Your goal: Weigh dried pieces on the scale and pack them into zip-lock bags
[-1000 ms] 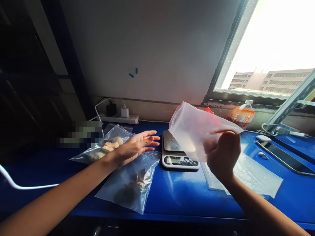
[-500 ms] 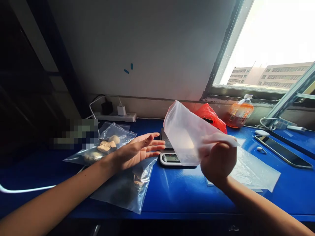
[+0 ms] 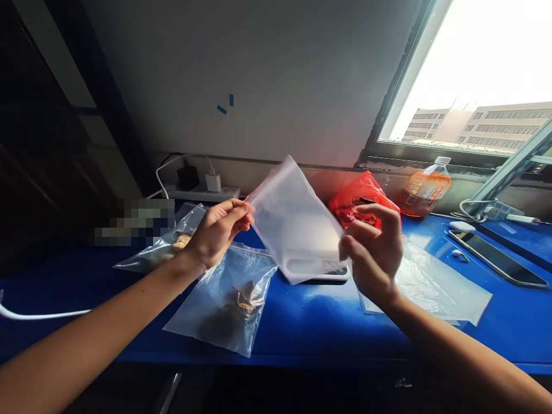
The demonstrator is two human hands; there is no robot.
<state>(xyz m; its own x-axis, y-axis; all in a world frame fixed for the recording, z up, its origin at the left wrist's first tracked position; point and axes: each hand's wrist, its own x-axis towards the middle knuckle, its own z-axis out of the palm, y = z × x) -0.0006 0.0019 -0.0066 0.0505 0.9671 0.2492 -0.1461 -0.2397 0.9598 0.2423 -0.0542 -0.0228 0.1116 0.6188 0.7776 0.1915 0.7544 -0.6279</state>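
A frosted clear plastic bag (image 3: pixel 297 215) is held up flat and slanted above a white kitchen scale (image 3: pixel 344 277), which shows blurrily through it. My left hand (image 3: pixel 218 230) pinches the bag's left corner between thumb and fingers. At the bag's right end, the curled fingers and thumb of my right hand (image 3: pixel 374 250) close on its edge; the fingertips are slightly blurred. Below my left hand lies a clear zip bag (image 3: pixel 207 313) with a brownish piece inside. Another clear bag (image 3: pixel 149 253), holding pale brown lumps, sits behind my left forearm.
Flat clear bags (image 3: pixel 435 287) lie right of the scale. Behind are a red plastic bag (image 3: pixel 362 190) and a bottle of orange drink (image 3: pixel 425 190). A phone (image 3: pixel 495 257), earbud (image 3: pixel 460 255) and case (image 3: pixel 462 226) lie right. A power strip (image 3: pixel 230 192) runs along the wall.
My left hand has gone from open beside the bag to pinching its left corner. The bag is spread flatter and farther left. My right hand has loosened from a fist to curled fingers.
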